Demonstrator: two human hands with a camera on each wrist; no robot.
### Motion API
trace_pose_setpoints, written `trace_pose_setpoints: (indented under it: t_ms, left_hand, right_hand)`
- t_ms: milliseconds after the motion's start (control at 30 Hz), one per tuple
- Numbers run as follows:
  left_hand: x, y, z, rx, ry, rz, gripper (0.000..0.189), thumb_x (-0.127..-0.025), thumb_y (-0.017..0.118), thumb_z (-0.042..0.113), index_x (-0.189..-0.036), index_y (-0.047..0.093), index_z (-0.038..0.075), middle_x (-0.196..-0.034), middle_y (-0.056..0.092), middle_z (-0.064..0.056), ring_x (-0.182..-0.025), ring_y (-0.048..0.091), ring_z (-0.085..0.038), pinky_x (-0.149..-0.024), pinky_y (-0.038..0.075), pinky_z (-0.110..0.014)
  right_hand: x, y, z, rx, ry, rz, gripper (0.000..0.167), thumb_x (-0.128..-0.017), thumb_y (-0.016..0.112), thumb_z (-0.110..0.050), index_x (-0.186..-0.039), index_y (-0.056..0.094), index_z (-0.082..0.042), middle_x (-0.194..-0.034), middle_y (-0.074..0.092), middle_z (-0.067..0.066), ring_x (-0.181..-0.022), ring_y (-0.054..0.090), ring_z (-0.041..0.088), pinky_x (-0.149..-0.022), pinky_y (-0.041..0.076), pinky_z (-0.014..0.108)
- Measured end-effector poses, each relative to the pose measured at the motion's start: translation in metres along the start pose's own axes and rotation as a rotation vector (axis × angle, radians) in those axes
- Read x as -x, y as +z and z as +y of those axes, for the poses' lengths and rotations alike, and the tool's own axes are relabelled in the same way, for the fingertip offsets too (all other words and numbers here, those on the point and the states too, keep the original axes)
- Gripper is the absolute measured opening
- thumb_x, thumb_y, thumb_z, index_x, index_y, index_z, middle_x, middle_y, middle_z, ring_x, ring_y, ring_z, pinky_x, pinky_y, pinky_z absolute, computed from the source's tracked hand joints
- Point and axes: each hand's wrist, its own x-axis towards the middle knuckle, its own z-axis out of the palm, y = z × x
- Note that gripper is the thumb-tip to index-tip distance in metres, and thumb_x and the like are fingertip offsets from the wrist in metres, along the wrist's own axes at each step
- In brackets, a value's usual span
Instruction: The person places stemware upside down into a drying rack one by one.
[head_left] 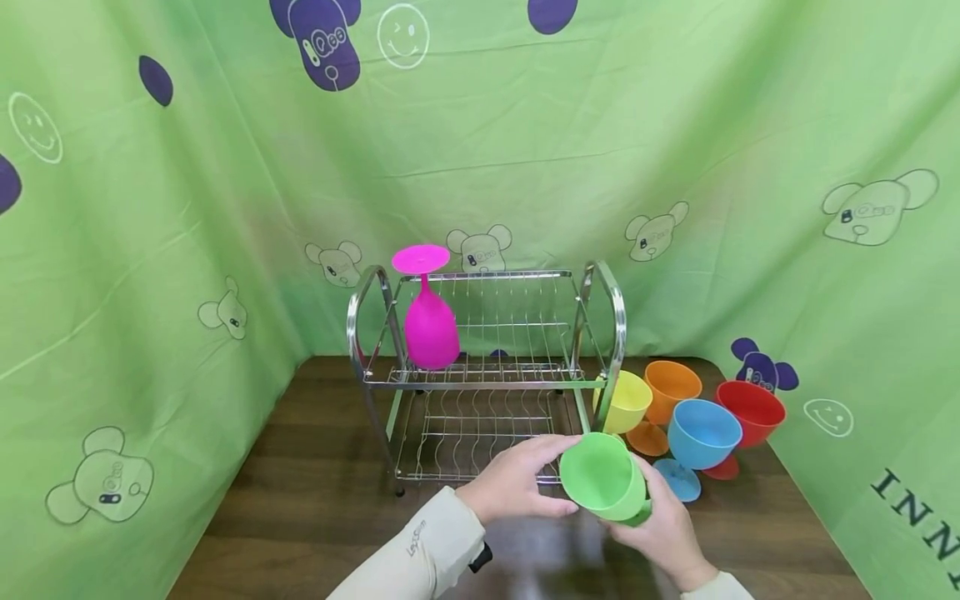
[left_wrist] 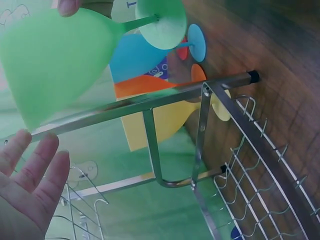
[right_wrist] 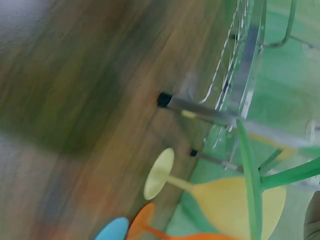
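Observation:
My right hand point(head_left: 663, 525) holds a light green plastic goblet point(head_left: 600, 473) by its bowl, the mouth tilted up toward the head camera. In the left wrist view the green goblet point(left_wrist: 60, 60) shows its stem and round foot. The left hand point(head_left: 521, 482) reaches to the goblet's left side, thumb and fingers spread apart; its fingertips point(left_wrist: 47, 145) lie close to the rim, and contact is unclear. Behind the hands stands a two-tier chrome dish rack point(head_left: 487, 385). A magenta goblet point(head_left: 432, 333) sits upside down on the left of its upper tier.
Right of the rack, upright goblets stand close together: yellow point(head_left: 628, 402), orange point(head_left: 672, 390), blue point(head_left: 705, 435) and red point(head_left: 752, 412). The yellow one is partly behind the rack's right frame. Green printed cloth point(head_left: 480, 125) hangs around the brown wood-grain tabletop point(head_left: 292, 467).

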Motion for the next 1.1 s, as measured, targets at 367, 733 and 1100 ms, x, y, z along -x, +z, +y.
trace_pose_setpoints:
  t_ms: [367,733,1100]
  left_hand:
    - [-0.002,-0.007,0.006,-0.163,-0.068,-0.04,0.089,-0.07,0.082,0.04,-0.145,0.04,0.017,-0.146,0.041,-0.007,-0.127,0.046,-0.02,-0.096,0.044,-0.033]
    - [0.004,-0.022,-0.001,-0.236,-0.037,-0.063,0.102,-0.059,0.084,0.05,-0.146,0.038,0.023,-0.126,0.052,0.002,-0.106,0.052,-0.005,-0.083,0.044,-0.02]
    - [0.011,-0.032,-0.006,-0.261,-0.019,-0.064,0.089,-0.057,0.085,0.048,-0.134,0.052,0.019,-0.12,0.057,0.004,-0.103,0.055,-0.005,-0.081,0.044,-0.017]
  right_hand:
    - [-0.011,0.012,-0.018,0.156,-0.121,-0.048,0.091,-0.043,0.09,-0.027,-0.123,0.054,-0.001,-0.102,0.063,0.008,-0.082,0.055,0.018,-0.062,0.049,0.039]
    - [-0.022,0.014,-0.033,0.182,-0.169,-0.113,0.089,-0.046,0.089,-0.035,-0.123,0.055,-0.003,-0.102,0.064,0.009,-0.078,0.058,0.019,-0.059,0.049,0.036]
    - [-0.024,0.02,-0.041,0.208,-0.239,-0.155,0.086,-0.048,0.088,-0.032,-0.122,0.056,-0.003,-0.102,0.064,0.008,-0.077,0.06,0.017,-0.059,0.05,0.033]
